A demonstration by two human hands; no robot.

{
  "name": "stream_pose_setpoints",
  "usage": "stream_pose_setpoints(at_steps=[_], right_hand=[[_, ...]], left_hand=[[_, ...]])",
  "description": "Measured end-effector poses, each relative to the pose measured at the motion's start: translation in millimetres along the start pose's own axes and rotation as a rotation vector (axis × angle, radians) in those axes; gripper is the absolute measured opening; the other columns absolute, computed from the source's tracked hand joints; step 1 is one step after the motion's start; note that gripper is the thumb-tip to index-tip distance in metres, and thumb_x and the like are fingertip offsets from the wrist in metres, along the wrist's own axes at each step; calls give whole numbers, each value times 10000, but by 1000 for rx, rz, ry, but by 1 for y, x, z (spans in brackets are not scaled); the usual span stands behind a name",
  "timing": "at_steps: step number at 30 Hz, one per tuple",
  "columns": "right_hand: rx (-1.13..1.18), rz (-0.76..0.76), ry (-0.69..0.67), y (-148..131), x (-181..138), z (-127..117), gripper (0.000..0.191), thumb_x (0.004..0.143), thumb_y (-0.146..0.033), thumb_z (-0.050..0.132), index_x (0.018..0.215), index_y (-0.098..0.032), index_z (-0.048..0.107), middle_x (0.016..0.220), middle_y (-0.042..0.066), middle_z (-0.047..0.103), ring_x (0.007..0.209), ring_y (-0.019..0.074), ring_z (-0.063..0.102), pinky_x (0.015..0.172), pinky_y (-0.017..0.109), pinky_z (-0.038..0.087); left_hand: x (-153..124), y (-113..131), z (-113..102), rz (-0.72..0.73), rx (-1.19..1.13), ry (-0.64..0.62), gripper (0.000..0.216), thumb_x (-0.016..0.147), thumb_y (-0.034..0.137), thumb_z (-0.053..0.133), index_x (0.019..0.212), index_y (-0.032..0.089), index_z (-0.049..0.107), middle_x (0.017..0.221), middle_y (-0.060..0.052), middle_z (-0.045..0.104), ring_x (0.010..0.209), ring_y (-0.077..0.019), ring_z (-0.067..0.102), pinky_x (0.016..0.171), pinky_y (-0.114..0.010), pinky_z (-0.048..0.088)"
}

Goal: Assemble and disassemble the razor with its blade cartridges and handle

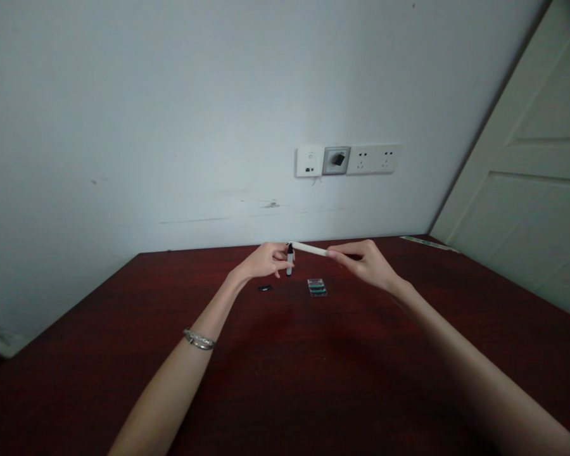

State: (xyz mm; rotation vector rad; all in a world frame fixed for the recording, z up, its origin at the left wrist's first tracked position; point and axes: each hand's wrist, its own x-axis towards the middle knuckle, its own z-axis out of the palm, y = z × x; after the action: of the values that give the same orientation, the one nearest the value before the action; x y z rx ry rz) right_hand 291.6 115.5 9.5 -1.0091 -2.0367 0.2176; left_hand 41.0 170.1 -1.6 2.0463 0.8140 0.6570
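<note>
Both my hands are raised over the far part of a dark red wooden table (123, 354). My left hand (267, 260) pinches a small white and black pen-like piece (289, 260) that hangs upright from its fingers. My right hand (368, 261) is closed on one end of a white stick-like piece (310, 249), whose other end meets the top of the piece in my left hand. A silver bracelet (198, 340) sits on my left forearm.
On the table under my hands lie a small clear case with teal contents (317, 287) and a small black piece (265, 288). Wall sockets (349, 159) sit on the white wall behind. A white door (532, 190) stands at the right, with a thin strip (428, 243) at the table's far right corner.
</note>
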Motion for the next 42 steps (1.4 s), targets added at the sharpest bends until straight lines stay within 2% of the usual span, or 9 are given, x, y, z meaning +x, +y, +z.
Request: stream_pose_setpoints(at_steps=[3,8,14,19,24,28,33,38,42], right_hand=[[3,-45,-40,-1,0,1,274,836,-365,529,880,-190,734,877,35,727,739,205,667,656,286,507],[-25,27,80,-1,0,-4,302,836,-383,524,854,-170,736,810,39,731,698,210,667,602,279,504],[-25,-54,-40,1,0,-1,271,835,-367,537,891,-186,730,916,46,721,803,221,673,715,303,516],[-16,30,63,1,0,-1,302,841,-392,520,885,-180,730,853,43,729,742,215,674,635,289,519],[-20,-45,-28,1,0,0,271,837,-369,531,885,-192,731,908,38,723,794,213,673,696,290,515],[-19,4,35,0,0,-1,297,847,-374,514,879,-175,732,862,44,729,740,212,672,644,289,512],[-14,-51,-70,0,1,1,265,840,-360,525,909,-207,729,916,29,721,783,221,671,697,315,518],[-4,7,17,0,1,3,308,848,-388,504,899,-187,732,870,30,728,746,215,667,652,298,518],[-7,-41,-58,0,1,3,279,842,-371,518,891,-200,733,890,27,726,760,215,667,668,295,511]], left_hand=[[0,2,0,-7,5,4,275,731,256,599,950,91,572,803,-100,663,691,-173,640,502,-246,525],[0,0,0,-18,9,-7,242,727,256,599,911,100,583,799,-94,662,710,-172,640,506,-222,514],[0,-2,1,-12,5,-7,264,730,246,593,953,105,569,792,-78,656,684,-157,637,496,-215,511],[0,-3,1,-3,10,-22,219,739,248,586,907,108,577,788,-79,654,685,-147,631,509,-203,504],[-1,-3,1,-5,12,-9,270,738,256,587,959,103,567,801,-85,657,683,-159,639,496,-222,513],[-1,-3,1,-9,15,-11,237,737,254,592,917,102,570,797,-90,660,701,-170,643,503,-224,518],[0,-3,2,-13,17,-14,252,737,246,592,945,105,565,801,-86,663,671,-157,638,490,-223,515],[-1,-4,3,-13,18,-7,204,740,246,592,889,107,574,802,-86,662,681,-157,638,495,-223,515],[0,-3,3,-31,18,-4,220,731,239,601,902,103,575,769,-79,659,668,-157,635,490,-226,516]])
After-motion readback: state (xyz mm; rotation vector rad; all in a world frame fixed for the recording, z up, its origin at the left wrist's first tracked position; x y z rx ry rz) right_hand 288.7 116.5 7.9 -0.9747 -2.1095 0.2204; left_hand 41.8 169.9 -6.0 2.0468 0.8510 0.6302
